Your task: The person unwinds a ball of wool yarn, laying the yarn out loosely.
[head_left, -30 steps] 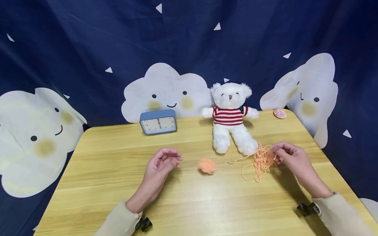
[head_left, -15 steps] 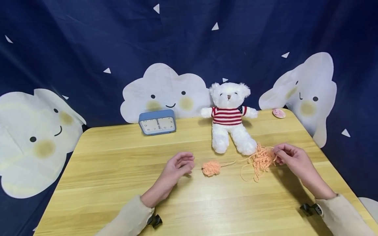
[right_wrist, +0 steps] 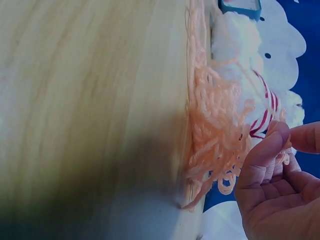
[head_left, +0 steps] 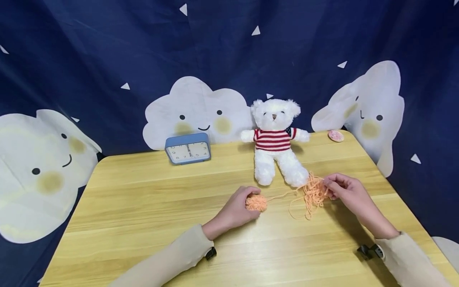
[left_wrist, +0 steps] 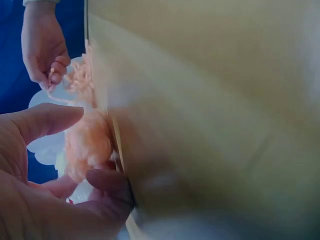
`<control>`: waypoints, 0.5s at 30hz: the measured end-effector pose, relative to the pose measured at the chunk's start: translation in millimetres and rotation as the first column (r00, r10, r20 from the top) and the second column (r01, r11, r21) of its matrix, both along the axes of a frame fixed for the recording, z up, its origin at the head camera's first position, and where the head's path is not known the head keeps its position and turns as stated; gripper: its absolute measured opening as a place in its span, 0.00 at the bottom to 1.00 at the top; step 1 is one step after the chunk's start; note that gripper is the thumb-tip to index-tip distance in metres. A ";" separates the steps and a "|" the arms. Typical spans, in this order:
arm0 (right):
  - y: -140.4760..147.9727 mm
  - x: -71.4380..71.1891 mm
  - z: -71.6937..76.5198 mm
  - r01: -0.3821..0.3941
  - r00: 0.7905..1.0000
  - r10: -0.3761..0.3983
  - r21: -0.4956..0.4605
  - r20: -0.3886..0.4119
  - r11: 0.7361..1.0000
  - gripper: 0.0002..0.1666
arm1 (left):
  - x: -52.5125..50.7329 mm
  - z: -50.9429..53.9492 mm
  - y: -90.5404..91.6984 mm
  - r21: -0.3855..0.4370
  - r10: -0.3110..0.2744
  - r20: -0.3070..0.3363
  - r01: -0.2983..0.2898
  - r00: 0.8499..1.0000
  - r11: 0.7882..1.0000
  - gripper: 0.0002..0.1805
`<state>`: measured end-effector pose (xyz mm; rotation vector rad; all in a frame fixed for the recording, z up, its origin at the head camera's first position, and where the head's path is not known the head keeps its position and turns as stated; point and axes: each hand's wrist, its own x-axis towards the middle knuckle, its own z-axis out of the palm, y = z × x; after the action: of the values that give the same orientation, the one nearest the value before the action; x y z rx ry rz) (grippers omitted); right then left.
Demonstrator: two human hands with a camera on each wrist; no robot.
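On the counter [head_left: 143, 207] in front of the white teddy bear [head_left: 273, 141], the left hand [head_left: 234, 210] curls round an orange yarn ball [head_left: 256, 203]. A loose yarn tangle [head_left: 314, 191] lies just beside the bear's foot [head_left: 297, 177], the right hand [head_left: 347, 193] pinching its edge farther from the bear

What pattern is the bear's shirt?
The shirt has red and white stripes, plus a dark shoulder patch; clearest in the head view.
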<state>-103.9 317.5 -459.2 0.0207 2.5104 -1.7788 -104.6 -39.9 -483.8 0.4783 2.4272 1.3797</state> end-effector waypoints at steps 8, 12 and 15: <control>0.1 -1.0 0.8 0.004 1.000 -0.004 -0.012 -0.005 1.000 0.20 | -6.0 11.7 -15.0 0.144 0.041 0.099 -0.055 0.994 0.988 0.19; 7.4 -0.6 0.1 0.039 0.999 -0.039 -0.021 -0.023 0.999 0.18 | -6.9 22.3 -33.3 0.346 0.085 0.201 -0.152 0.976 0.926 0.19; 10.7 -1.0 -1.5 0.053 0.998 -0.054 -0.017 -0.022 0.998 0.16 | -4.0 28.5 -49.7 0.461 0.103 0.245 -0.209 0.964 0.862 0.20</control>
<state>-104.9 328.2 -460.7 0.0677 2.5341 -1.8294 -108.6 -89.6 -455.4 0.2235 1.9722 2.0117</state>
